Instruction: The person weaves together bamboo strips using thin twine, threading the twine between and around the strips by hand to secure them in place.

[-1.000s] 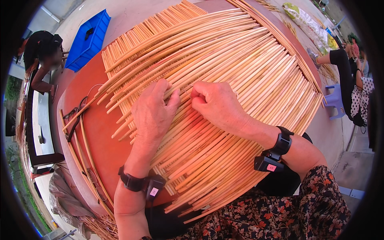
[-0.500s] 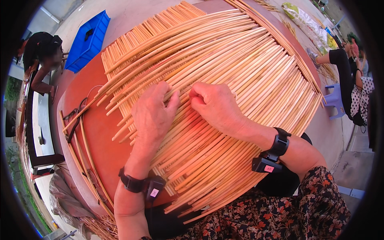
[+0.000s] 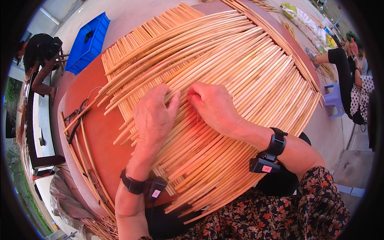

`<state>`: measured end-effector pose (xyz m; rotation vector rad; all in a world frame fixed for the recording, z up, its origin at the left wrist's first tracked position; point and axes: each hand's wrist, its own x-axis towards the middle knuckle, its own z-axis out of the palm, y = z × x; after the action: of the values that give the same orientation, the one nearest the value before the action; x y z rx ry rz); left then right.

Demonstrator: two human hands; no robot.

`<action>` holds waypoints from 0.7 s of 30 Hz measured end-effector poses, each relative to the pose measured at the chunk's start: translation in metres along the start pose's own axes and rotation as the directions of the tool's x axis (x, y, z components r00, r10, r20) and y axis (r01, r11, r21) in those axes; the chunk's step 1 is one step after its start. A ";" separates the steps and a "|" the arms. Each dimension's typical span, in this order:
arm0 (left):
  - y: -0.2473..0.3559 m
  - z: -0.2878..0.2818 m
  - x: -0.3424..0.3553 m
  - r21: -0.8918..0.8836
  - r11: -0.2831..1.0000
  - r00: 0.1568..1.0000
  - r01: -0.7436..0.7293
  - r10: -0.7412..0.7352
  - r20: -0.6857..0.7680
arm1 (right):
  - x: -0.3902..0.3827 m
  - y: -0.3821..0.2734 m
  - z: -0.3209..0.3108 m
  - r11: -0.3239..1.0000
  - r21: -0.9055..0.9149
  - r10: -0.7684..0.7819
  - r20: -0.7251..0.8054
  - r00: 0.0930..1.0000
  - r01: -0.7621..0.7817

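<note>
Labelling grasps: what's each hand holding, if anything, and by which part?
Left hand: at the pale sticks, partway along; whether it grips one is hidden. Right hand: curled over them; can't tell what, if anything, it holds.

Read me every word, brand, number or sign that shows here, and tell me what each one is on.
None can be read.
Pale label on the black left wrist device: too small to read.
Pink label on the black right wrist device: too small to read.
White and green sack, upper right: any print is too blurred.
</note>
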<state>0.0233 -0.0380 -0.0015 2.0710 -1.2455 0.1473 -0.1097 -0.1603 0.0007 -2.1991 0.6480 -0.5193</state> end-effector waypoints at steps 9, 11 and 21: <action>0.004 -0.003 0.001 0.022 1.000 1.000 0.006 -0.007 0.029 | 0.002 0.001 0.008 1.000 0.001 0.020 -0.032 0.999 -0.020; 0.006 -0.003 -0.001 0.015 1.000 0.999 0.013 -0.014 0.031 | 0.003 0.001 0.010 1.000 -0.009 0.018 -0.050 0.999 -0.019; 0.006 -0.004 -0.002 0.094 0.995 1.000 -0.023 0.022 0.017 | 0.008 -0.004 0.003 0.994 0.086 0.074 0.006 0.997 -0.074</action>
<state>0.0185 -0.0362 0.0036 2.1423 -1.2941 0.2040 -0.1009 -0.1611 0.0031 -2.0867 0.6904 -0.4965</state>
